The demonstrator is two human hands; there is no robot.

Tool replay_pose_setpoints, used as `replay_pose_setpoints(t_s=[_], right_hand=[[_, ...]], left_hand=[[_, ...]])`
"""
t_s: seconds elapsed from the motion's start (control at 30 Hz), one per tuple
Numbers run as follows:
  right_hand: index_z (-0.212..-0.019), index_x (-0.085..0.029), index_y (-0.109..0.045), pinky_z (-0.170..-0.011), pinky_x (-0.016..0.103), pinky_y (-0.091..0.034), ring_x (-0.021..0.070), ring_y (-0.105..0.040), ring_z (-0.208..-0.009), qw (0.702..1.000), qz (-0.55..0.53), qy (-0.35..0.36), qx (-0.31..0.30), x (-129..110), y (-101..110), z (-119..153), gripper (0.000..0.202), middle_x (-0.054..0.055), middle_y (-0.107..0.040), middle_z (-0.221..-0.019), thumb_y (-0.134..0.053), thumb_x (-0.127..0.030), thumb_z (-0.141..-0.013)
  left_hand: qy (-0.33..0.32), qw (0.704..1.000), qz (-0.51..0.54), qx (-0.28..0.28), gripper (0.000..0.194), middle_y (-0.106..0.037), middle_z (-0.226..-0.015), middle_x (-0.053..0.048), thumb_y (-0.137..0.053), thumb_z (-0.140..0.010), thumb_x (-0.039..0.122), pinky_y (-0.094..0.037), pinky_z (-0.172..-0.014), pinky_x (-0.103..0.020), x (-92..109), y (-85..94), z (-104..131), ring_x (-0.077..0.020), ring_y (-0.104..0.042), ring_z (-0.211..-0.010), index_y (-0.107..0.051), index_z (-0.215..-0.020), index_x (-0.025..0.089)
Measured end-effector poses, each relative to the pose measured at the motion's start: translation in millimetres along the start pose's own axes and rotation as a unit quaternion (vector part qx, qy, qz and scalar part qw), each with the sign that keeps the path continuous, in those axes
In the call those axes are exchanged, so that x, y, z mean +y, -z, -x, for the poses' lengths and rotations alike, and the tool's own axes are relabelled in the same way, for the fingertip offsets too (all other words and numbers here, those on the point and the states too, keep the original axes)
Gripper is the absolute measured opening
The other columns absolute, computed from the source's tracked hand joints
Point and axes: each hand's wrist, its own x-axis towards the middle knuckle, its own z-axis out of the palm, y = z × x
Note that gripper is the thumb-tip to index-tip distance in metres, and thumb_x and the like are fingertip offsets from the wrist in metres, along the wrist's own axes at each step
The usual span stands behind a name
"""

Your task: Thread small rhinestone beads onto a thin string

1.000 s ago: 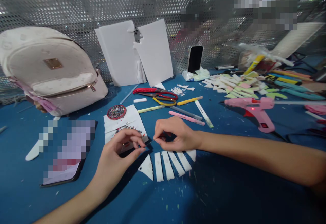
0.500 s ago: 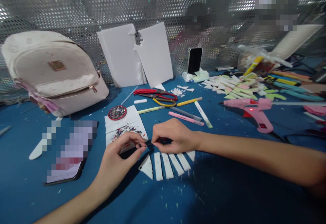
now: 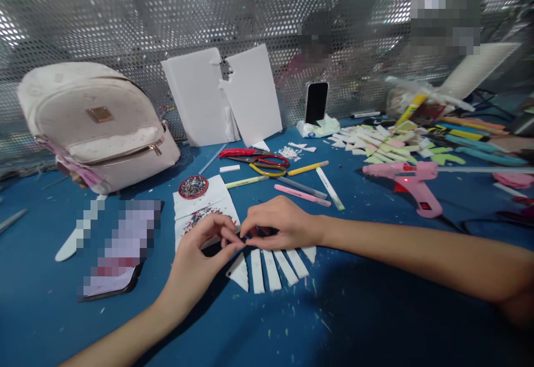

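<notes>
My left hand and my right hand meet with their fingertips pinched together over the blue table. Whatever lies between the fingertips is too small to make out. Just below them, several white foam strips are laid out in a fan, with small pale dots on some. A white triangular piece with one jagged edge and a dark dot lies at the fan's left end. Behind my left hand, loose beads are spread on a white paper, partly hidden by the hand. A round red-rimmed dish of beads rests on that paper.
A pink glue gun lies at right with its light on. Red-handled scissors and several pens lie behind my hands. Foam scraps pile up at back right. A phone and a backpack are on the left.
My hands have come together, and the fingertips that were slightly apart now touch. The right hand has shifted a little left. The camera view has shifted slightly.
</notes>
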Motion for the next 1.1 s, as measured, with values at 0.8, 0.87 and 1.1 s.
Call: replay_pose_setpoints(t_s=[0.8, 0.87, 1.1], right_hand=[[-0.091, -0.016, -0.061, -0.057, 0.020, -0.038, 0.0075, -0.048, -0.058, 0.997, -0.034, -0.068, 0.022, -2.1, 1.5, -1.7, 0.007, 0.000, -0.062, -0.081, -0.056, -0.012, -0.090], [-0.093, -0.015, -0.062, -0.058, 0.021, -0.038, 0.0081, -0.049, -0.059, 0.996, -0.037, -0.076, 0.028, -1.7, 1.8, -1.9, 0.006, 0.001, -0.064, -0.083, -0.056, -0.013, -0.091], [-0.093, -0.015, -0.063, -0.060, 0.022, -0.040, 0.0098, -0.052, -0.063, 0.995, -0.045, -0.080, 0.040, 0.5, 1.3, -2.6, 0.005, 0.001, -0.064, -0.083, -0.059, -0.012, -0.091]], left_hand=[[-0.103, 0.957, -0.260, -0.072, 0.007, -0.070, -0.093, 0.000, -0.060, -0.091, 0.018, -0.040, -0.081, -0.036, -12.2, 10.5, -7.7, -0.0196, -0.060, -0.082, -0.062, -0.095, 0.023], [-0.115, 0.947, -0.286, -0.086, 0.005, -0.070, -0.094, -0.001, -0.062, -0.091, 0.019, -0.038, -0.081, -0.036, -12.0, 10.1, -10.0, -0.0212, -0.062, -0.086, -0.063, -0.094, 0.023], [-0.098, 0.942, -0.301, -0.113, 0.010, -0.069, -0.090, -0.001, -0.059, -0.094, 0.026, -0.036, -0.079, -0.037, -8.8, 3.4, -19.0, -0.0226, -0.062, -0.087, -0.065, -0.086, 0.022]])
